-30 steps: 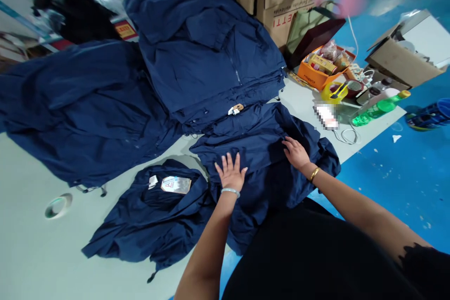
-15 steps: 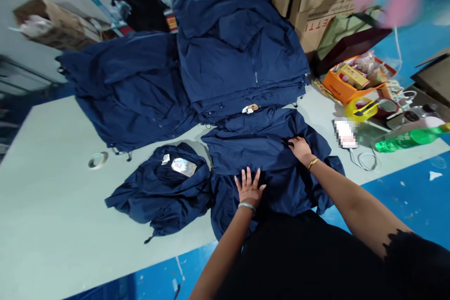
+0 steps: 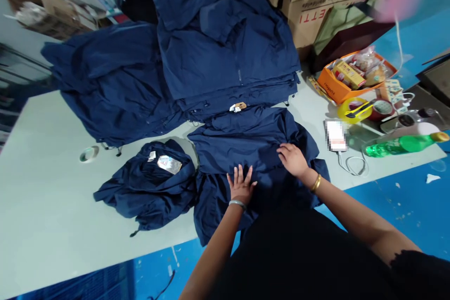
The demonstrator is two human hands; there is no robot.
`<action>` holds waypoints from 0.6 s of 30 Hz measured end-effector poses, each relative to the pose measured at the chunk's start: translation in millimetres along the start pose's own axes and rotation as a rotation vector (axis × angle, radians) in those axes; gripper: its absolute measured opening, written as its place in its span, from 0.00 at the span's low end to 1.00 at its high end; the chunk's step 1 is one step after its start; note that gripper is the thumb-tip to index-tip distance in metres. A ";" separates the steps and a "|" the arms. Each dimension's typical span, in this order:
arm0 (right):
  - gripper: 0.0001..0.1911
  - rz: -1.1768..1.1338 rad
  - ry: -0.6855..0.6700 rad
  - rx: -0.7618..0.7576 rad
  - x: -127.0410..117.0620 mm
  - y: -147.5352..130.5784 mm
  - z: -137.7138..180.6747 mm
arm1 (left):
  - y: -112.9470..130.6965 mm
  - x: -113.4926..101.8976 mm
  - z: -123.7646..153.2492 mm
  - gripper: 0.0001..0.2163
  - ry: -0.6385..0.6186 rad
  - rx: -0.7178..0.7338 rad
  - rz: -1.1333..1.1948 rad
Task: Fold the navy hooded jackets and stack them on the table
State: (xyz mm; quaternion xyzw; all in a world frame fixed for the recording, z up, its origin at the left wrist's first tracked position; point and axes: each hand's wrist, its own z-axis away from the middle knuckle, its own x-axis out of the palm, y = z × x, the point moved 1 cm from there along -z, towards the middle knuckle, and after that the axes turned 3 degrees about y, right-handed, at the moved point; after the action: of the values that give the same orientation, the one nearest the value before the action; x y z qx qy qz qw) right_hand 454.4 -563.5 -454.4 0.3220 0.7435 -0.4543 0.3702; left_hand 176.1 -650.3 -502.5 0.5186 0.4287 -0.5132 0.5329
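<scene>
i see the jacket (image 3: 246, 145) on the table (image 3: 42, 206), a stack of jackets (image 3: 225, 47) behind it, a bundled jacket (image 3: 151, 187) left, a bottle (image 3: 404, 144) right.

Both hands (image 3: 267, 173) flat on navy jacket (image 3: 246, 143)

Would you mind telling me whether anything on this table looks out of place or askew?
The green bottle lies on its side near the right edge of the table, not standing. The tagged jacket left of the left hand is crumpled, unlike the folded stack farther back.
</scene>
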 end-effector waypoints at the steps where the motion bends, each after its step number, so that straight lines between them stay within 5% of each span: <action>1: 0.13 0.031 -0.022 -0.041 -7.1 -5.0 18.6 | 9.8 0.5 -2.6 0.31 -0.004 0.036 0.013; 5: 0.12 0.134 -0.076 -0.068 -26.3 -10.0 90.7 | 39.7 5.4 -18.3 0.32 -0.079 0.168 0.066; 12: 0.33 0.118 -0.178 0.272 -11.2 34.8 146.5 | 44.3 8.1 -35.8 0.32 -0.278 0.162 0.049; 18: 0.24 -0.278 0.168 0.521 -30.9 84.6 146.1 | 49.4 2.2 -36.5 0.33 -0.327 0.141 0.016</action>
State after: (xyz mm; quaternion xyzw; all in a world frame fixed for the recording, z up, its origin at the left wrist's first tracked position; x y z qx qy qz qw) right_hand 577.1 -669.3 -511.0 0.3375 0.6672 -0.6476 0.1466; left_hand 228.0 -617.5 -502.5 0.4677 0.2950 -0.6153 0.5618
